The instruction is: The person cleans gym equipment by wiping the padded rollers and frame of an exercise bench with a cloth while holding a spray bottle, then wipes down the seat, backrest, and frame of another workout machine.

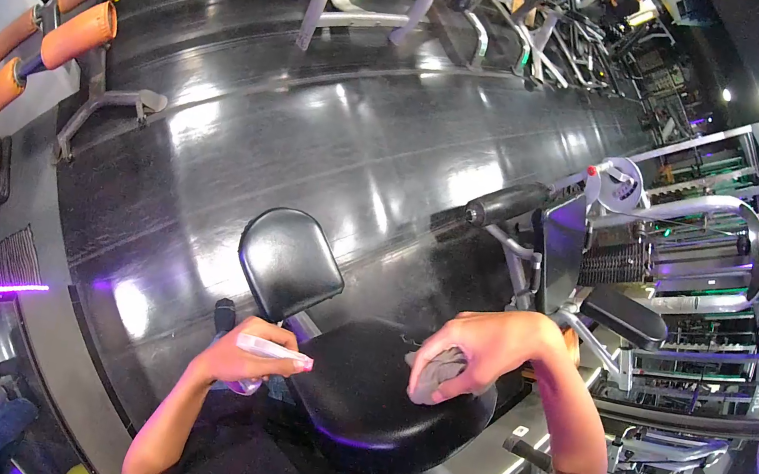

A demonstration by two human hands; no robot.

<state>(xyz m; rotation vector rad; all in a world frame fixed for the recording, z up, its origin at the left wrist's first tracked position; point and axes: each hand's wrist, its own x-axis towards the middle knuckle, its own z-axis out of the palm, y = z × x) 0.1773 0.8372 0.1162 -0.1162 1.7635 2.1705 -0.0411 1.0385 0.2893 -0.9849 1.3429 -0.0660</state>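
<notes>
Head view, right hand (479, 351) curled around gray cloth (439, 377)

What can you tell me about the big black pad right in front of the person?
The big black pad is smooth, rounded and leather-like in look, with a purplish sheen along its near edge. It lies broad side up, close to the person's body. The right hand holds a crumpled gray cloth at it; whether they touch is unclear.
</notes>
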